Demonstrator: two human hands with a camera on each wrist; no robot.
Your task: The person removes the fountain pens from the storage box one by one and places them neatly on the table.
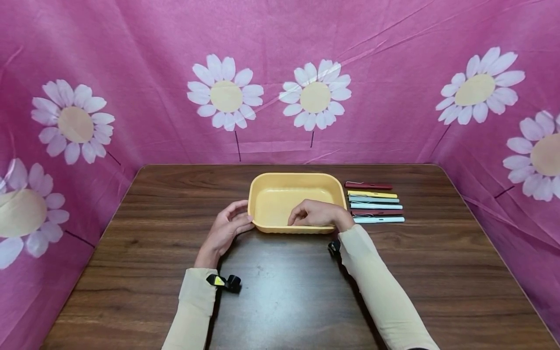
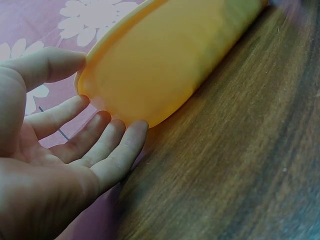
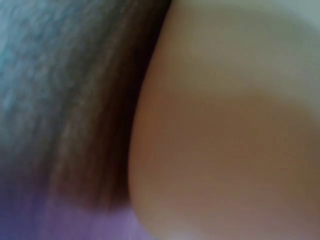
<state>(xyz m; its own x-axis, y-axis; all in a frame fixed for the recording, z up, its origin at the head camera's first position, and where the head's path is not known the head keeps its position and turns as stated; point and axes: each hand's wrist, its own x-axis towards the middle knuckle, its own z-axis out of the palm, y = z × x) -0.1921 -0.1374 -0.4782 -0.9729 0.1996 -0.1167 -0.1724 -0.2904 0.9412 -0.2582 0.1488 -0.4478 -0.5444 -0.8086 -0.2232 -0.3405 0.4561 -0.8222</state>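
A yellow rectangular plastic tray (image 1: 280,178) with rounded corners stands on the wooden table. At its left end is my left hand (image 1: 225,228), its thumb at the rim and its fingertips along the outer wall. My right hand (image 1: 317,214) reaches over the right side into the tray, fingers bent down toward the bottom. The front wall hides those fingertips, so I cannot tell whether they hold anything. In the right wrist view, a blurred, close yellowish surface (image 3: 225,150) fills most of the picture.
Right of the tray, several clip pens lie side by side, among them a dark red pen (image 1: 372,185), a yellow pen (image 1: 376,194) and a pale blue pen (image 1: 380,220). A pink cloth (image 1: 271,43) with daisies hangs behind the brown table (image 1: 437,272).
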